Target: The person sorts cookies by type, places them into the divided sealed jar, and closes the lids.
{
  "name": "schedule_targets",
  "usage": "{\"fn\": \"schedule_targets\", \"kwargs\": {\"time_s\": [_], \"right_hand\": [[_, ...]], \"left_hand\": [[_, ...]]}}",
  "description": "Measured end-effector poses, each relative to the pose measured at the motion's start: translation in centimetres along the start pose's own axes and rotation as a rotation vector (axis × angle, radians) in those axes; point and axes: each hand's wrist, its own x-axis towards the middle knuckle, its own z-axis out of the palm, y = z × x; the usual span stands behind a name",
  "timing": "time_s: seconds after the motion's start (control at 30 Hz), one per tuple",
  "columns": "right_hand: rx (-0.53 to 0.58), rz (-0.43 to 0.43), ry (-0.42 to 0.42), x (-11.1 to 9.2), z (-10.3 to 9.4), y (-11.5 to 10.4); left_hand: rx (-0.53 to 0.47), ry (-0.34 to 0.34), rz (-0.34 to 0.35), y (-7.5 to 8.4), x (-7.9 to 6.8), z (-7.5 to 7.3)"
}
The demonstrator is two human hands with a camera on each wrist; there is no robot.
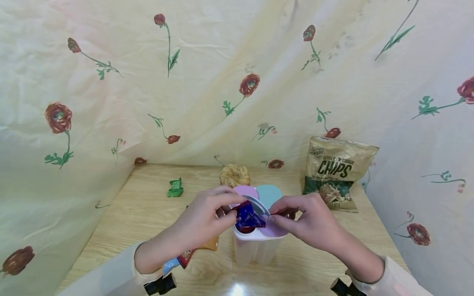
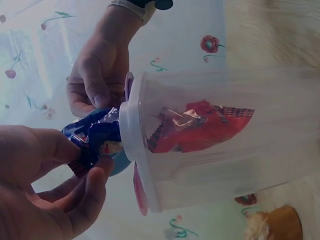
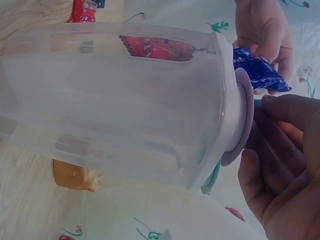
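A clear plastic storage container (image 1: 255, 250) with a white top and round pastel lids stands upright on the table. My left hand (image 1: 201, 216) pinches a blue wrapped snack packet (image 1: 247, 216) over one compartment's opening; in the left wrist view the packet's (image 2: 95, 132) lower end meets the white rim. With thumb and fingers, my right hand (image 1: 311, 220) holds that compartment's raised bluish lid (image 1: 260, 204) by its edge. Inside the same compartment, a red wrapped packet (image 2: 200, 127) shows through the clear wall. The other visible lids, pink (image 1: 246, 190), teal (image 1: 270, 195) and purple (image 1: 273, 228), lie down.
Behind the container sits a ring-shaped pastry (image 1: 235, 175). A green wrapped packet (image 1: 175, 188) lies at the back left, and a chips bag (image 1: 335, 172) stands at the back right. Orange (image 1: 211, 243), red (image 1: 187, 258) and light blue (image 1: 170, 265) packets lie partly under my left arm.
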Motion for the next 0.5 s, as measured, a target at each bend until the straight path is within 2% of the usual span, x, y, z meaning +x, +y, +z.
{"fn": "schedule_targets", "kwargs": {"time_s": [0.07,0.13,0.33,0.5], "right_hand": [[0.003,0.006,-0.005,-0.01,0.02,-0.02],[0.003,0.009,-0.006,-0.03,0.04,-0.02],[-0.002,0.01,0.004,-0.04,0.04,-0.03],[-0.006,0.015,0.003,-0.07,0.05,0.03]], "left_hand": [[-0.021,-0.014,-0.027,0.09,-0.04,0.02],[0.003,-0.015,-0.04,0.21,-0.03,0.08],[0.194,-0.006,-0.015,0.59,0.25,0.06],[0.274,-0.055,-0.004,0.67,0.55,-0.26]]}}
